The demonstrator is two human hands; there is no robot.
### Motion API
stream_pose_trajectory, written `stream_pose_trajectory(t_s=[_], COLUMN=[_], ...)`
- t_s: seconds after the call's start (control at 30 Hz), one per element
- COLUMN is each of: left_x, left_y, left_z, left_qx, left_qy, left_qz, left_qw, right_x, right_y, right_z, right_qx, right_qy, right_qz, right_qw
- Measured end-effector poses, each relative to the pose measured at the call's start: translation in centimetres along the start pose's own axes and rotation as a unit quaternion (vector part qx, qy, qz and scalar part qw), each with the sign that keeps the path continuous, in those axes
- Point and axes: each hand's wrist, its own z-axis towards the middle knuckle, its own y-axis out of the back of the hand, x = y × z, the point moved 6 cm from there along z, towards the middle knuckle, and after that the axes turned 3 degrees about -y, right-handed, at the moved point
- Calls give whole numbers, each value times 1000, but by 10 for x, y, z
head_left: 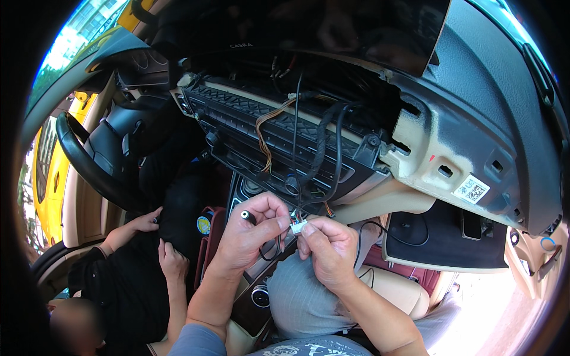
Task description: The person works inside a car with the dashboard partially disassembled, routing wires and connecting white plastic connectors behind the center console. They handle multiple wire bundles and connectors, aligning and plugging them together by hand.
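My left hand (255, 234) is closed in a pinch. A black cable with a round-ended plug or socket (247, 217) sticks out between its fingers, and the cable loops below the hand. Against its fingertips, my right hand (328, 249) pinches a small white wire connector (298, 228). Thin coloured wires (298, 215) run from the connector up toward the opened dashboard. My fingers hide part of the connector, so I cannot tell whether the left fingertips grip it too.
Above is the dashboard panel (273, 133) with hanging wires (265, 139), beneath a large dark screen (332, 35). A phone (471, 225) lies on the lowered glovebox lid (442, 252). Left, another person (127, 296) sits by the steering wheel (89, 160), hands on lap.
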Motion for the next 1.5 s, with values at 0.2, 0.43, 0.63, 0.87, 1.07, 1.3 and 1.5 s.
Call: stream_pose_trajectory(t_s=[0.2, 0.43, 0.63, 0.87, 1.07, 1.3, 1.5], left_x=[4, 7, 27, 56, 73, 111, 171], left_y=[2, 8, 28, 27, 4, 4, -22], left_z=[1, -1, -11, -41, -65, -146, -254], left_qx=[3, -10, -60, -105, -141, -207, -72], left_qy=[6, -36, -89, -54, 22, -82, -67], left_qz=[-4, 14, -6, -25, 68, 214, 494], left_qw=[1000, 999, 994, 993, 987, 951, 864], right_x=[-1, 6, 46, 42, -21, -47, -46], right_y=[3, 1, 77, 244, 267, 275, 250], right_z=[-3, -2, -80, -227, -302, -331, -315], right_qx=[-13, -16, 2, -225, -55, -9, -11], right_qy=[-28, -74, -29, -180, -163, -164, -85], right_qz=[-24, -39, -188, -471, -587, -650, -540], right_qw=[999, 996, 982, 834, 791, 742, 837])
